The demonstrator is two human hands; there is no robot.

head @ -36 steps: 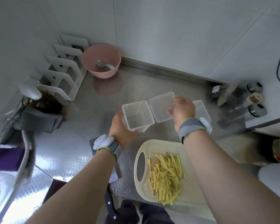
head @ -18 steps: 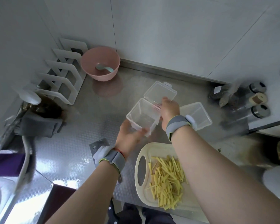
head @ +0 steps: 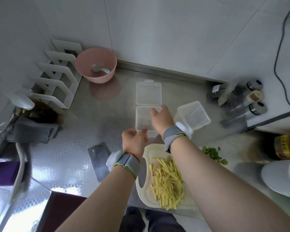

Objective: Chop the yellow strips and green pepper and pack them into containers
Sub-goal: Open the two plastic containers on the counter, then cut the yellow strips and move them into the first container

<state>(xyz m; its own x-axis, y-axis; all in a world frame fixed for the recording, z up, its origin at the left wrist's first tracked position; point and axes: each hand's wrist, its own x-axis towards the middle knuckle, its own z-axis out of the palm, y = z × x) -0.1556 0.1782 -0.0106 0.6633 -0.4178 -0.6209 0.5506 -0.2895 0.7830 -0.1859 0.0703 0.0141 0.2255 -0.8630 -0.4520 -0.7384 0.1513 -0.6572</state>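
Steel counter (head: 77, 124), centre: open tub (head: 143, 118), left hand (head: 134, 142) pinching near rim, right hand (head: 161, 118) fingers curled over far rim; strips (head: 167, 183) on board (head: 148, 200), front edge.

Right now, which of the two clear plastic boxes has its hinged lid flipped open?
The clear box under both hands, just beyond the cutting board; its lid lies flat behind it. The other clear box, to its right, shows no lid.
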